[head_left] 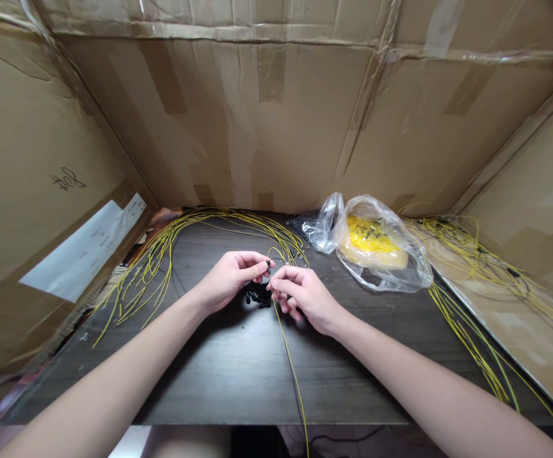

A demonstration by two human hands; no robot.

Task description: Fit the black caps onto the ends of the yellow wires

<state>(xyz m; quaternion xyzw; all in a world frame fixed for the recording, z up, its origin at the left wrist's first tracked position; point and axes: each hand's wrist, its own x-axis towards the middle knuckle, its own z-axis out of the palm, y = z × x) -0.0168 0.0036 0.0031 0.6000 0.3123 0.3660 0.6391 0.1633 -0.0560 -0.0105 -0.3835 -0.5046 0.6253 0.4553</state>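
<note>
My left hand [231, 278] and my right hand [302, 298] meet above the middle of the dark wood table [238, 375]. The left fingertips pinch a small black connector [268, 268], which is partly hidden by the fingers. My right fingers close on a thin yellow wire [288, 362] just below that connector, and the wire trails down past the table's front edge. Under my hands lies a heap of small black connectors [259, 295].
A loose bundle of yellow wires [162, 261] spreads across the table's left and back. Clear plastic bags hold yellow parts [370, 235] and black parts [317, 226] at the back right. More yellow wires [477, 273] lie on a cardboard sheet at right. Cardboard walls surround the table.
</note>
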